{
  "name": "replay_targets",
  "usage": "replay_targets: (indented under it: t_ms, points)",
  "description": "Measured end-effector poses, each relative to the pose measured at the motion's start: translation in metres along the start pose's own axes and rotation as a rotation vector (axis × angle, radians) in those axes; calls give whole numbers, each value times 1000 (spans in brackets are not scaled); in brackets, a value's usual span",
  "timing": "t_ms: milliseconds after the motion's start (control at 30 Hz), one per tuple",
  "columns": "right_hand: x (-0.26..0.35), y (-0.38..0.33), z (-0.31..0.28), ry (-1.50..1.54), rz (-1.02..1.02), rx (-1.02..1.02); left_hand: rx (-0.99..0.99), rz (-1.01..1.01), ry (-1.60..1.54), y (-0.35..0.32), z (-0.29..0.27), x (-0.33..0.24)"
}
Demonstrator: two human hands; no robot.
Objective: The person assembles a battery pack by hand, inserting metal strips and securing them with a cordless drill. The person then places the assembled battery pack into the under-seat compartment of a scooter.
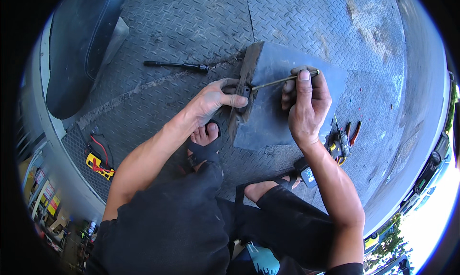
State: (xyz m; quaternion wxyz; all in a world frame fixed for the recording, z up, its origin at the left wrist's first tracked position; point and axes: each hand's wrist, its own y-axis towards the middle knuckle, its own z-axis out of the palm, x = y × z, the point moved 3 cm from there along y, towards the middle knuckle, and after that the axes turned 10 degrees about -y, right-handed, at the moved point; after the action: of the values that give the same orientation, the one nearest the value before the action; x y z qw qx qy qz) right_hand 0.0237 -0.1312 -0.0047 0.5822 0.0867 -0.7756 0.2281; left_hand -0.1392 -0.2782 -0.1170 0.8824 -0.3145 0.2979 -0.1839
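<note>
A grey, wedge-shaped block [292, 90] with a worn, dark, ragged left edge lies on the grey diamond-tread metal floor [191, 25], just ahead of the person's sandalled feet. The floor beyond the block, toward the top, is bare tread plate with open room on all sides of it; to the left the plate ends at a raised pale edge, and to the right it curves away toward the rim.

The left hand [215, 98] is closed around a small dark fitting [245, 92] at the block's ragged edge, thumb pressed along it. The right hand [306, 102] is curled shut on a thin, straight metal rod [282, 81] that runs from the fitting across the block's top, the thumb lying on the rod near its far end.

A slim black bar tool [177, 65] lies on the floor just beyond the left hand, apart from the block. A broad black rounded body [79, 49] fills the upper left. Pliers with red and black handles [345, 136] lie in a small heap right of the block, close to the right wrist. A yellow meter with red leads [98, 163] sits at the plate's left edge, well apart.
</note>
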Motion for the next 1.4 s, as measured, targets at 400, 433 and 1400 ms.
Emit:
replay_targets:
  t_ms: [400, 433, 1400]
  points:
    - [-3, -10, 5, -134, -165, -74, -194, 323, -30, -6, 20, 41]
    - [-2, -10, 5, -129, -161, -64, -192, 291, -55, -7, 21, 38]
    - [4, -15, 16, -433, -547, 86, -52, 50, -416, -17, 27, 18]
